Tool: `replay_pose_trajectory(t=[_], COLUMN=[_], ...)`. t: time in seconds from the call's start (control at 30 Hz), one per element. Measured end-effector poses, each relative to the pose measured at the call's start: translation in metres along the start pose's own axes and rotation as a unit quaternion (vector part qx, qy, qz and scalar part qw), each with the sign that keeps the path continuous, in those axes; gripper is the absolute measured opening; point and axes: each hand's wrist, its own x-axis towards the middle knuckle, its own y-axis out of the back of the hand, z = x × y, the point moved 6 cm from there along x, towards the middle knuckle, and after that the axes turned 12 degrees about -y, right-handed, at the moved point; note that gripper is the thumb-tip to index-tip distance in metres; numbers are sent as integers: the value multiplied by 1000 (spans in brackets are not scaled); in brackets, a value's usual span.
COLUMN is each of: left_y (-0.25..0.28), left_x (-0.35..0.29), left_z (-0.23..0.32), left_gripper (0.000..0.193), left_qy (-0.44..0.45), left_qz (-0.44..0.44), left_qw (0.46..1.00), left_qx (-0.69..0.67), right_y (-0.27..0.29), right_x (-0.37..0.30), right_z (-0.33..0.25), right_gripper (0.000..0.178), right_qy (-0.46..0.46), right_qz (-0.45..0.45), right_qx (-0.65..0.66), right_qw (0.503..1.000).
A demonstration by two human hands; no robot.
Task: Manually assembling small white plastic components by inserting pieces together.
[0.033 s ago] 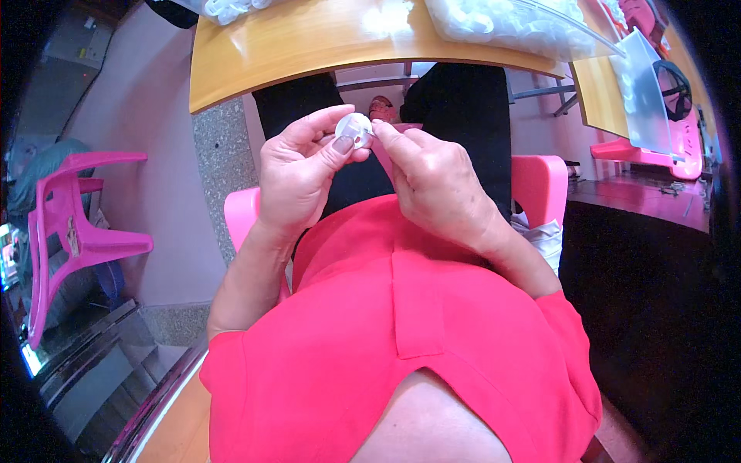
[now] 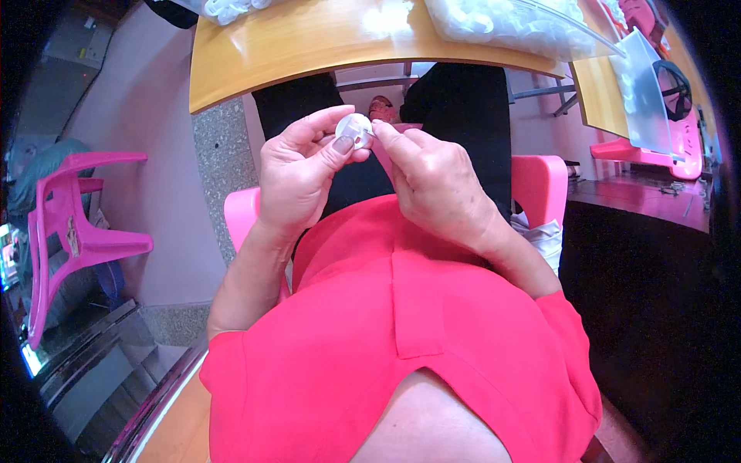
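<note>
Above my lap, just short of the table edge, my left hand [image 2: 296,171] pinches a small round white plastic piece [image 2: 354,123] between thumb and fingers. The piece has a small hole or slot near the thumb. My right hand [image 2: 438,176] is closed, its index finger and thumb pressed together at the right rim of the piece. A thin, greyish tip seems to show between the right fingers and the piece, but most of it is hidden and its kind cannot be made out.
Beyond my hands is a wooden table [image 2: 309,58]. A clear tray of translucent white parts [image 2: 509,27] stands on it, with more white parts [image 2: 231,8] at the far left. Pink plastic chairs [image 2: 85,231] stand to the left and far right; pink armrests [image 2: 538,189] flank me.
</note>
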Motion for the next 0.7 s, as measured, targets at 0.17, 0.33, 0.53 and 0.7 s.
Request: replay_pose_trajectory(t=[0.17, 0.33, 0.53, 0.7], left_y=[0, -1, -2, -3], left_x=[0, -1, -1, -2], left_z=[-1, -1, 0, 0], left_gripper=[32, 31, 29, 26], left_qy=[-1, -9, -20, -61], left_qz=[-7, -9, -25, -44], left_qw=[1000, 999, 996, 989], left_qx=[2, 35, 88, 127], right_y=[-1, -2, -3, -3], right_x=[0, 0, 1, 2], right_z=[-1, -1, -5, -9], right_gripper=[37, 34, 20, 14], right_qy=[1, 0, -4, 9], right_qz=[-4, -17, -37, -55], right_qx=[-1, -5, -72, -133], right_qw=[1000, 1000, 997, 990])
